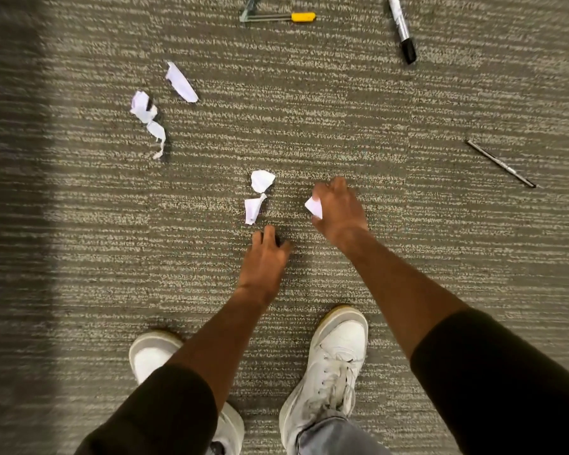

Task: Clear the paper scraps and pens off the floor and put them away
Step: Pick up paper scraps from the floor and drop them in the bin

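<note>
My right hand [337,210] grips a white paper scrap [314,206] just above the carpet. My left hand [266,254] reaches down with loosely curled fingers and holds nothing, just below two white scraps [258,195] lying on the floor. Three more torn scraps [148,116] lie at the upper left, one of them a flatter strip [181,82]. A black-capped silver marker [401,27] lies at the top right. At the right lies a thin dark pen [501,164]. A yellow-capped pen [286,17] sits at the top centre.
The floor is grey striped carpet [408,110]. My two white sneakers [329,366] stand at the bottom centre, close under my arms. A dark shadowed strip runs down the left edge.
</note>
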Action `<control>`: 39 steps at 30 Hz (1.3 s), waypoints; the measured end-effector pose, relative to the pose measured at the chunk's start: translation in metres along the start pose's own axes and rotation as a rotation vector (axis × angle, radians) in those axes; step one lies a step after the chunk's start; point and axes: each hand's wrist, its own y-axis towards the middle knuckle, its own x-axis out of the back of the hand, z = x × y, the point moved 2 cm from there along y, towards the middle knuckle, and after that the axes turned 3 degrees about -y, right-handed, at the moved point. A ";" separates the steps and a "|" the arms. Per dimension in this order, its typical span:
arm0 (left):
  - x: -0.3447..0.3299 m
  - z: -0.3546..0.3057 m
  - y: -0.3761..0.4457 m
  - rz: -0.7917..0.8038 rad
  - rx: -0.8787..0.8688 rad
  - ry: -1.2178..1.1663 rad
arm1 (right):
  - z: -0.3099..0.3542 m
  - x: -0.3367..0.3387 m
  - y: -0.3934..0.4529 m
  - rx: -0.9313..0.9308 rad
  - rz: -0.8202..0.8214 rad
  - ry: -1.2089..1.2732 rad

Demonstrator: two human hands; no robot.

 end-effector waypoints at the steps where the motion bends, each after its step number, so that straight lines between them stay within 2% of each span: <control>1: 0.002 0.002 -0.002 -0.003 0.008 -0.020 | 0.002 -0.001 -0.003 0.012 0.017 -0.007; 7: 0.024 0.018 -0.016 -0.003 0.021 -0.131 | 0.007 0.003 -0.019 0.011 0.052 0.041; 12: 0.048 0.032 -0.026 -0.041 0.151 -0.311 | 0.023 0.026 -0.022 0.035 0.011 0.063; 17: 0.082 0.037 -0.020 -0.112 0.174 -0.271 | 0.048 0.051 -0.009 0.030 -0.057 0.112; 19: 0.090 0.040 -0.014 -0.145 0.238 -0.244 | 0.059 0.056 -0.001 0.033 -0.078 0.130; 25: 0.093 0.046 0.007 -0.202 0.318 -0.115 | 0.083 0.054 0.027 0.170 -0.174 -0.022; 31: 0.072 0.045 0.035 -0.044 0.343 0.133 | 0.088 0.028 0.044 0.320 -0.082 -0.082; 34: 0.059 0.042 0.044 -0.042 0.333 0.098 | 0.087 0.020 0.050 0.387 -0.032 -0.172; 37: 0.055 0.038 0.047 -0.083 0.339 0.013 | 0.086 0.018 0.053 0.444 -0.041 -0.254; 39: 0.055 0.038 0.047 -0.057 0.335 0.029 | 0.087 0.016 0.051 0.465 -0.055 -0.240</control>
